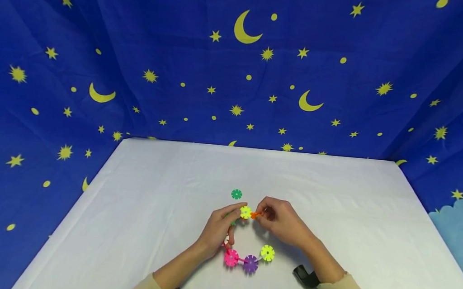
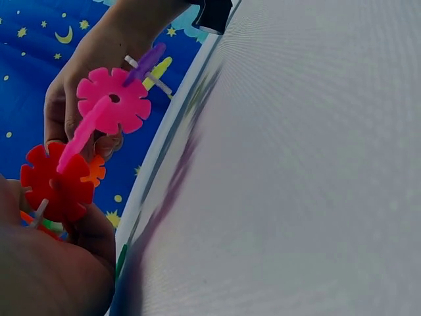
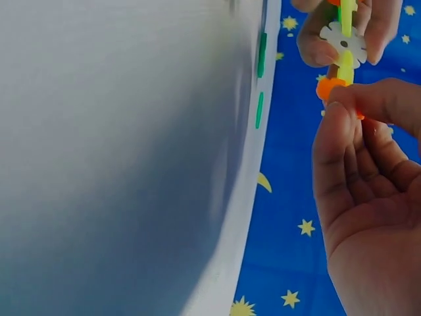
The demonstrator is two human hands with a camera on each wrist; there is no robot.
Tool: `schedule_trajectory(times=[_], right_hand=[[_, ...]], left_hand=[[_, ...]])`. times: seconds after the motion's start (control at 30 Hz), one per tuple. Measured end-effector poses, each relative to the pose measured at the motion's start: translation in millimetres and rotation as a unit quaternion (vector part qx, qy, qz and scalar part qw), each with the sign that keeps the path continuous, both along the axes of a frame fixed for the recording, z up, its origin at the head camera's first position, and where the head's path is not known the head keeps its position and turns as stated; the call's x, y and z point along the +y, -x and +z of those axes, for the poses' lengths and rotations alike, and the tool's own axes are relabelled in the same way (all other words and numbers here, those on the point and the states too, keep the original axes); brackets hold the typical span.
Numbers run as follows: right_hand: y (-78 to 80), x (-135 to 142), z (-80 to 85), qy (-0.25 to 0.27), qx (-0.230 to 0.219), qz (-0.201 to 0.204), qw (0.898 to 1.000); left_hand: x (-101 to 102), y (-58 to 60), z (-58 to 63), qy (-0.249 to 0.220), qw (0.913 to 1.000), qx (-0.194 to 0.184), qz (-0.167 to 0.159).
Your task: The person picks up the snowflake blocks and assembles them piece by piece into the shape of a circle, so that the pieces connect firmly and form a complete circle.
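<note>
A curved chain of slotted plastic flower discs hangs from my left hand, whose fingers and thumb grip it near its upper end. At that end a yellow disc meets an orange disc. My right hand pinches this orange disc between thumb and index finger. A white disc sits by the left fingers in the right wrist view. Lower along the chain come a red disc, a pink disc, a purple disc and another yellow disc. The left hand partly hides the chain.
A loose green disc lies on the white tabletop, just beyond the hands. Blue cloth with yellow stars and moons hangs behind and beside the table. Black wrist devices are worn near both sleeves.
</note>
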State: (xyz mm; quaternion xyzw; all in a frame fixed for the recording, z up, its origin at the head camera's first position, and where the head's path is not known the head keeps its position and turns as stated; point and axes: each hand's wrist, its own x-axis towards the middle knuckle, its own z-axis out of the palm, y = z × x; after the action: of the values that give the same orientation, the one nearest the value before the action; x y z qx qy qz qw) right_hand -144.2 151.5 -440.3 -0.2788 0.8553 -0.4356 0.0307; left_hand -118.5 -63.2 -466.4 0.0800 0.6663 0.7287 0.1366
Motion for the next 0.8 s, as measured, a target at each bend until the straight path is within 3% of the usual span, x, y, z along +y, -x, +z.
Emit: schedule_trajectory(times=[0.37,0.5,0.67,0.8], right_hand=[[-5.5,-6.3,2.5,-0.017,0.041,-0.014,0.999],[-5.3,-7.5,2.8,-0.013,0.05,-0.019,0.998],[-2.1,-10.0,2.6,0.001,0.05,-0.022,0.999],[1.0,-7.9,2.8,0.025,0.005,0.005,1.0]], left_hand=[[0.2,0.4,0.1,0.004,0.9992,0.009,-0.04],[0.9,0.1,2.8,0.015,0.9998,0.01,-0.011],[0.6,1.5,5.1,0.061,0.9959,0.028,0.061],[-2.2,3.6,6.6,0.063,0.9937,0.031,0.087]])
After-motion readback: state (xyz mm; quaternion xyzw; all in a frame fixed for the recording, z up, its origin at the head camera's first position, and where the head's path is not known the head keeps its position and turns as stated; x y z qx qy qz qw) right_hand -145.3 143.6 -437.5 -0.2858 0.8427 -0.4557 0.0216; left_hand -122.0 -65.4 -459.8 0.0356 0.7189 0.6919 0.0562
